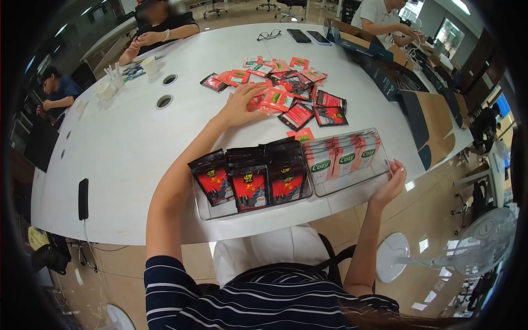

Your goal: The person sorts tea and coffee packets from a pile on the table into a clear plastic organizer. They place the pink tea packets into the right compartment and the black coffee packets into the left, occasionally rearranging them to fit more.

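Note:
My left hand (246, 105) rests with its fingers spread on the left part of a loose pile of red and black packets (297, 114); whether it grips one cannot be made out. My right hand (391, 184) has its fingers at the right end of a clear tray (352, 184) near the table's front edge. Pink and white Cozy packets (346, 159) stand in rows in that tray. To its left, another clear tray (212, 212) holds rows of upright black and red coffee packets (250, 188). One pink packet (304, 134) lies just behind the trays.
Open dark cardboard boxes (426, 121) line the table's right side. Two phones (298, 36) and eyeglasses (269, 35) lie at the back. Paper cups (149, 66) stand at the back left, near a seated person (162, 30). A white fan (478, 242) stands at the right.

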The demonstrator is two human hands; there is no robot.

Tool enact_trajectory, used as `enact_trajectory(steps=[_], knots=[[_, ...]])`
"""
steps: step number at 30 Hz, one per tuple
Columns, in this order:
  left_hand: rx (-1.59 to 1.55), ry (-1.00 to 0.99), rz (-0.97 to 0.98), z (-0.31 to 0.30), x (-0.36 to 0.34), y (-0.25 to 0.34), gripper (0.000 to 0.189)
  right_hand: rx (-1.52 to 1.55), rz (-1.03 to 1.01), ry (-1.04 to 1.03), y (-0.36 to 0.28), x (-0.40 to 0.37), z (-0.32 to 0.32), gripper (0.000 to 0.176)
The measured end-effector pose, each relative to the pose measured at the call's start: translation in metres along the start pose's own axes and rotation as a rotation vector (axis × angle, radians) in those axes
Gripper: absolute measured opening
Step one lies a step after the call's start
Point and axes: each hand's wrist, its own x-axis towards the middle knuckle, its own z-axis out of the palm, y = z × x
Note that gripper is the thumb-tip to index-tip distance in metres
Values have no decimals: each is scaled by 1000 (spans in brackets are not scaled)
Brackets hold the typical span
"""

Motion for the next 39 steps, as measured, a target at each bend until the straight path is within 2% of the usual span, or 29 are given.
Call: enact_trajectory(steps=[5,12,15,18,21,24,28,31,34,37,39], knots=[[115,-205,-56,10,0,7,81,45,18,-29,2,0,1,33],[193,-109,-21,10,-4,15,66,20,17,-61,5,3,0,33],[63,16,44,16,-6,6,62,59,71,-100,8,6,-1,34],[44,40,77,12,-6,7,56,-70,-78,-361,-11,-1,9,43],[126,63,122,8,-7,10,52,-84,-87,-457,-16,-4,13,46],[131,10,75,2,-7,17,51,-96,-96,-478,-12,-3,10,47],[147,55,152,1,-8,14,39,-82,-63,-475,-10,-1,8,46],[333,-120,143,3,-3,14,38,-61,-51,-465,-11,-2,9,42],[373,-39,169,8,-5,12,30,-45,-54,-462,-8,-1,8,42],[121,233,139,11,-3,0,25,-42,-67,-463,-6,-1,8,41],[-80,255,-80,2,-6,-1,23,-50,-59,-456,-7,-1,8,41]])
